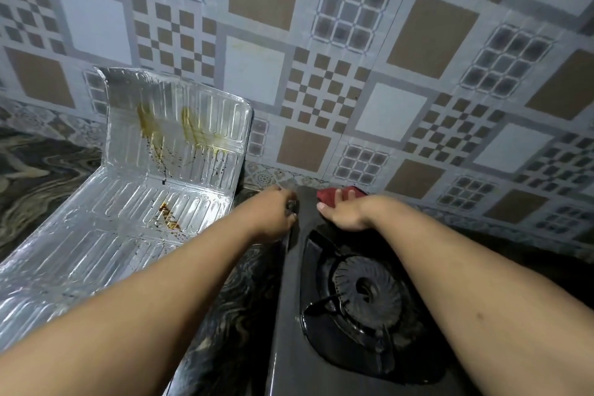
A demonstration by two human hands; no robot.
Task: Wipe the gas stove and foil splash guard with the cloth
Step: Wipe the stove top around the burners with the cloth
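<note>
A black gas stove [324, 341] stands on the dark marbled counter, its round burner [366, 291] near the middle. My left hand [273, 212] grips the stove's far left corner. My right hand [342, 212] reaches over the stove's back edge and holds a red cloth [328, 196] there, its fingers partly hidden behind the cloth. The silver foil splash guard [138, 190] lies to the left, folded, with brown and yellow stains on its upright panel and on its flat panel.
A patterned tile wall [353, 74] rises right behind the stove and the guard. The dark marbled counter [41, 170] runs on to the left of the guard, and a strip of it [234, 315] shows between guard and stove.
</note>
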